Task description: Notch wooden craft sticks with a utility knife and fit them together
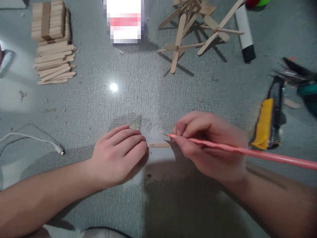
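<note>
My left hand (121, 152) lies over one end of a wooden craft stick (160, 145), fingers together and pressing down. Beyond its fingertips pokes the corner of a clear set square (136, 124); the rest is hidden under the palm. A small rectangular mark shows on the stick near my thumb side. To the right, my right hand (208, 145) pinches a long pink pencil (223, 146) close to its sharpened end. The pencil's tip hovers or rests just above the stick's free end; I cannot tell whether it touches the table.
Loose craft sticks (55, 62) and a banded bundle (48, 21) lie upper left. Joined stick shapes (177, 48) stand at the top, beside a white tube with a black cap (245, 33). A yellow-black cutter (264, 119) and pliers (294, 74) are right; a white cable (49, 142) lies left.
</note>
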The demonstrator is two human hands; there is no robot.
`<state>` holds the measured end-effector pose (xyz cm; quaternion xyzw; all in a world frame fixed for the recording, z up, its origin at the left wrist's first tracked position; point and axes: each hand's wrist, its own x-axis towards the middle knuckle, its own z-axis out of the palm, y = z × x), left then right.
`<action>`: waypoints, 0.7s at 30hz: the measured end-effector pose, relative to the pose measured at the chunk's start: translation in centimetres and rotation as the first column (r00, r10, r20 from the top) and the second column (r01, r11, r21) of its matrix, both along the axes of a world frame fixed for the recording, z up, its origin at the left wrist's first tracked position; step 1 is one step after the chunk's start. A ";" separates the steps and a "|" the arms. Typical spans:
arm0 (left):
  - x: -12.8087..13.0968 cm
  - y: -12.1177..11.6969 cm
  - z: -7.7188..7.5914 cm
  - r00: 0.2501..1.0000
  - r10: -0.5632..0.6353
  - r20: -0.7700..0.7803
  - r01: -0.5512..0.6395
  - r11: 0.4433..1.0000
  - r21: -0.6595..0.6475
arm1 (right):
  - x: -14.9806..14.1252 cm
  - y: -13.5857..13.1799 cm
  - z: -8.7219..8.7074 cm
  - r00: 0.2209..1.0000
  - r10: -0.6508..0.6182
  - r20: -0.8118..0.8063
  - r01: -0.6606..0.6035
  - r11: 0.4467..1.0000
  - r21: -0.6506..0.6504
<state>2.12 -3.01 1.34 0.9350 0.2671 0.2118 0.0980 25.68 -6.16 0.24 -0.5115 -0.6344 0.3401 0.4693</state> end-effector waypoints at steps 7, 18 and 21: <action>0.3 -0.3 -0.5 0.998 0.057 -0.011 -0.057 0.994 -0.088 | 0.0 0.5 -0.7 0.995 -0.040 0.092 0.021 0.981 0.194; 0.0 0.1 -0.4 0.987 0.124 -0.103 -0.136 0.983 -0.122 | 0.3 1.7 -1.8 0.918 -0.311 0.246 0.153 0.851 0.502; 0.0 0.2 -0.3 0.987 0.107 -0.122 -0.121 0.986 -0.115 | 0.3 1.9 -1.9 0.890 -0.372 0.264 0.195 0.833 0.517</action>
